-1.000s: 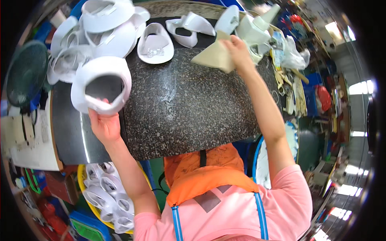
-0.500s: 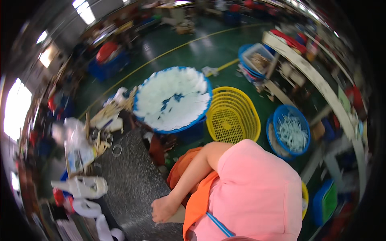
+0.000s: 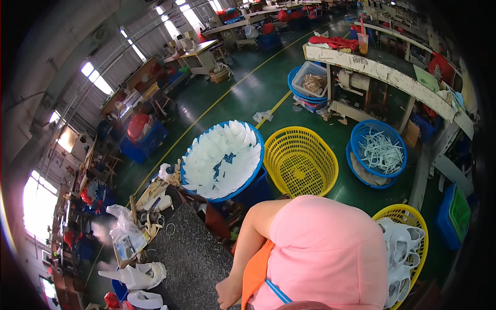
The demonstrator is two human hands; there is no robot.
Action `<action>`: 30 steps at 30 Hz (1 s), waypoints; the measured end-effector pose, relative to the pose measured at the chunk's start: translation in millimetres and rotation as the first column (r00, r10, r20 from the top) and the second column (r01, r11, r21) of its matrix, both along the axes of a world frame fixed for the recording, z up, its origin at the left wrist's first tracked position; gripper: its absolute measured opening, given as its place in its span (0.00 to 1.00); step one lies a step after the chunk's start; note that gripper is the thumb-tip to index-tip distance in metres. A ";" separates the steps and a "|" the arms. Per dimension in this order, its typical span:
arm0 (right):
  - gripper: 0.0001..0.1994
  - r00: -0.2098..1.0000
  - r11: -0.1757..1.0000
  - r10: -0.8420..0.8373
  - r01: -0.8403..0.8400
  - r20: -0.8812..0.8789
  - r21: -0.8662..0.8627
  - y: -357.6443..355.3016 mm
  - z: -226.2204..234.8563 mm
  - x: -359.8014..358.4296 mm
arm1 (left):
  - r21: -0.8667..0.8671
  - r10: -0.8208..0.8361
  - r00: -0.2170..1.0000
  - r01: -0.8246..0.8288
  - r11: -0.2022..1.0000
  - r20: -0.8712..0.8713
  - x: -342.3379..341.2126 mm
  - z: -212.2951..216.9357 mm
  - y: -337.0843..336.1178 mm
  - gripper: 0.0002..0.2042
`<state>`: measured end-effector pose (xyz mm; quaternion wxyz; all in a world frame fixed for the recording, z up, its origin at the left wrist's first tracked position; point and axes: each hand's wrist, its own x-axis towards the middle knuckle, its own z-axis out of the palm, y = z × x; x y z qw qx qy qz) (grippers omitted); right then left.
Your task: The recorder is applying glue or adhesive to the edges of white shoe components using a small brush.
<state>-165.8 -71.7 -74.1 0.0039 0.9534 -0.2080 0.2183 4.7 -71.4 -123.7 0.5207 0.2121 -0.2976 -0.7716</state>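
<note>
My right hand (image 3: 229, 292) comes down from a pink sleeve (image 3: 325, 253), with the elbow bent outward. It is low over a dark speckled bench top (image 3: 191, 253), beside an orange apron (image 3: 256, 276) with a blue tie. The fingers look curled; the frame's lower edge and the hand itself hide what is in them. My left hand is out of view. White shoe-shaped pieces (image 3: 139, 276) lie at the bench's left edge, near a clear plastic bag (image 3: 124, 230). A small pale ring (image 3: 170, 228) and tan strips rest on the bench's far end.
Beyond the bench stands a blue basket (image 3: 261, 150) of overlapping white pieces. Beside it is a yellow slotted basket (image 3: 330, 165). To the right are a blue basket of pale strips (image 3: 382, 155), white sandals (image 3: 400, 248) in another yellow basket, and a worn table (image 3: 361, 62).
The view has swung upward and leftward, bringing more of the room and the basket of sandals into sight. My right hand now appears lower, nearer the bottom edge, with its fingers partly hidden.
</note>
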 end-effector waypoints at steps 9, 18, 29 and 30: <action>0.07 0.991 0.986 0.129 -0.131 0.034 0.106 -38.2 -4.3 40.7 | 0.058 0.450 0.885 -0.447 0.893 -0.120 134.1 -3.5 66.5 0.27; 0.04 0.992 0.992 0.105 -0.109 -0.070 -0.061 -128.2 11.3 105.2 | -0.021 0.658 0.752 -0.659 0.752 -0.027 129.2 34.5 96.9 0.25; 0.10 0.995 1.000 -0.002 0.002 0.104 0.000 -143.4 12.6 107.2 | -0.073 0.678 0.730 -0.683 0.727 -0.086 118.4 31.8 104.0 0.18; 0.10 0.995 1.000 -0.003 0.003 0.101 0.002 -143.2 12.5 107.6 | -0.071 0.671 0.737 -0.676 0.734 -0.083 117.9 33.3 104.1 0.18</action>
